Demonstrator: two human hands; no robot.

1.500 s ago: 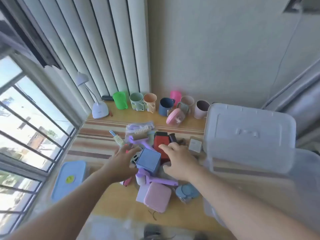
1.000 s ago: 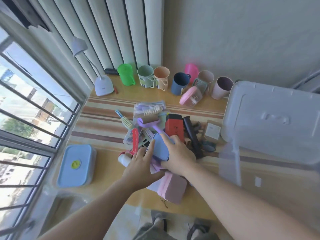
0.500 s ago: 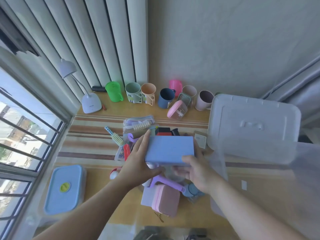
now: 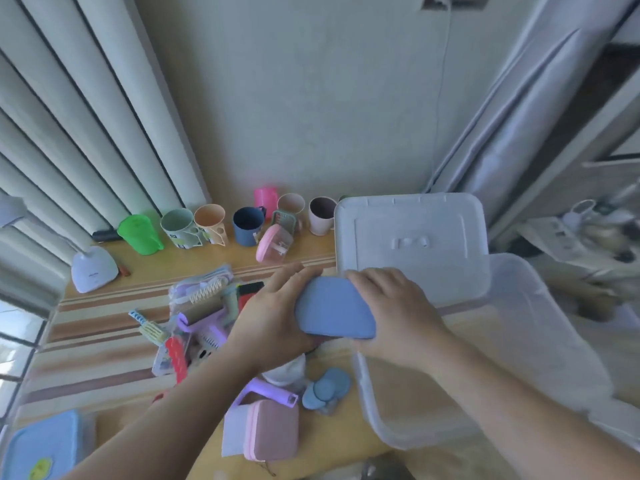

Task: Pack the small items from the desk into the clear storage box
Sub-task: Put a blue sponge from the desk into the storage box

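Both hands hold a flat blue case (image 4: 334, 308) above the desk, just left of the clear storage box (image 4: 540, 327). My left hand (image 4: 273, 317) grips its left end and my right hand (image 4: 398, 317) covers its right end, over the box's near-left rim. The box's white lid (image 4: 412, 244) leans behind it. Beneath the hands lies a pile of small items: a pink zip pouch (image 4: 272, 433), a purple roller (image 4: 266, 393), blue round discs (image 4: 327, 388), a red comb (image 4: 175, 358) and a spiral hair clip (image 4: 207, 292).
A row of cups stands along the wall, from a green one (image 4: 138, 233) to a mauve one (image 4: 322, 216), with a pink-lidded container (image 4: 273, 244) in front. A white desk lamp (image 4: 93, 268) is at the left, a blue lunch box (image 4: 38, 448) at the near-left corner.
The blue case was picked out of the pile with both hands, lifted, and carried right to the storage box's rim. The camera view has swung right.
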